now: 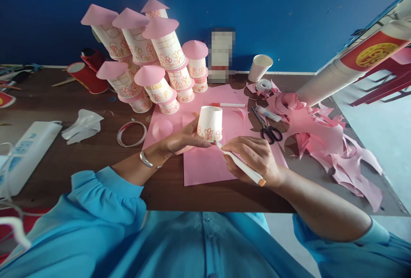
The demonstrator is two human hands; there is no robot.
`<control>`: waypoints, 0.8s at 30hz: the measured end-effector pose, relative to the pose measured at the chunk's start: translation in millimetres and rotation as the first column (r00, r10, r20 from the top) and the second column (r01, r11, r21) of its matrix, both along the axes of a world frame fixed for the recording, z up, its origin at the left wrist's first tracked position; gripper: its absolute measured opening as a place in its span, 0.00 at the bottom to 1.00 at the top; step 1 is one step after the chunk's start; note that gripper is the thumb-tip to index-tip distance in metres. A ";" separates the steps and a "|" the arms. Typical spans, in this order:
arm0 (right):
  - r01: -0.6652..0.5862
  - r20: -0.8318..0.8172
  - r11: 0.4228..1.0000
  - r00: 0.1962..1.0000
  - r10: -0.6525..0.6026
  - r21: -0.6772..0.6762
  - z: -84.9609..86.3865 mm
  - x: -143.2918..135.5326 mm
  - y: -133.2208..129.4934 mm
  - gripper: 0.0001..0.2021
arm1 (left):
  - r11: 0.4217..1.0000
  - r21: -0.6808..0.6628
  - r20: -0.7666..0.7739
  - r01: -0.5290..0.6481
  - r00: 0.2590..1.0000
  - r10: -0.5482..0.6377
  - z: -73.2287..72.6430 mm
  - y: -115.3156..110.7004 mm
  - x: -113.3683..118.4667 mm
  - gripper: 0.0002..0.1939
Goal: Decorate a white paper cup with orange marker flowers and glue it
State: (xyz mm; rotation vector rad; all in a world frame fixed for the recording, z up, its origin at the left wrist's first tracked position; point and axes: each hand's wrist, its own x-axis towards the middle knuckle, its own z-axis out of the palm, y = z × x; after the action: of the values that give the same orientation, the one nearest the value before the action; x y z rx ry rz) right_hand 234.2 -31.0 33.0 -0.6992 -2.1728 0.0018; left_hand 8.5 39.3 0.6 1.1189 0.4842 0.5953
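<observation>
My left hand (pixel 184 139) is closed around the lower left side of a white paper cup (pixel 210 119), held upside down above the pink paper. Red and orange flowers with green-yellow grass are drawn round the cup's lower band. In my right hand (pixel 252 158) is a white marker (pixel 245 168) with an orange end, its tip at the cup's bottom rim. Pink paper sheets (pixel 202 171) lie beneath both hands. Behind the cup rests another white marker (pixel 228 105) with a red cap. A small pink paper cone (pixel 162 130) sits left of the cup.
Decorated cup towers with pink cone roofs (pixel 160 27) stand at the back left. Black scissors (pixel 271 133), a glue bottle (pixel 269 113) and pink scraps (pixel 321 136) lie right, beside a long cup stack (pixel 334 76). A tape roll (pixel 131 133) and power strip (pixel 30 158) lie left.
</observation>
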 end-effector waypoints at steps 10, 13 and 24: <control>-0.008 -0.042 0.998 0.999 0.011 0.061 -0.4 3.8 0.0 0.09 | 1.000 0.019 -0.001 -0.016 1.000 0.016 1.0 -0.1 -0.2 0.39; 0.026 -0.011 0.994 1.000 -0.025 0.103 -0.7 7.9 1.9 0.10 | 1.000 0.009 0.012 -0.004 1.000 0.004 1.2 0.1 0.2 0.44; 0.214 -0.014 0.976 0.976 -0.215 -0.044 -13.3 10.8 12.0 0.18 | 0.997 0.046 0.085 -0.065 0.994 0.061 -4.7 0.0 2.9 0.37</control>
State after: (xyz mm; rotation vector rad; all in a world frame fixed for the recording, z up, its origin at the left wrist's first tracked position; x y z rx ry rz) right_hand 245.0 -19.0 19.6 -0.9516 -2.0748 -0.0594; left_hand 11.4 39.3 -4.1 1.1236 0.4355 0.7096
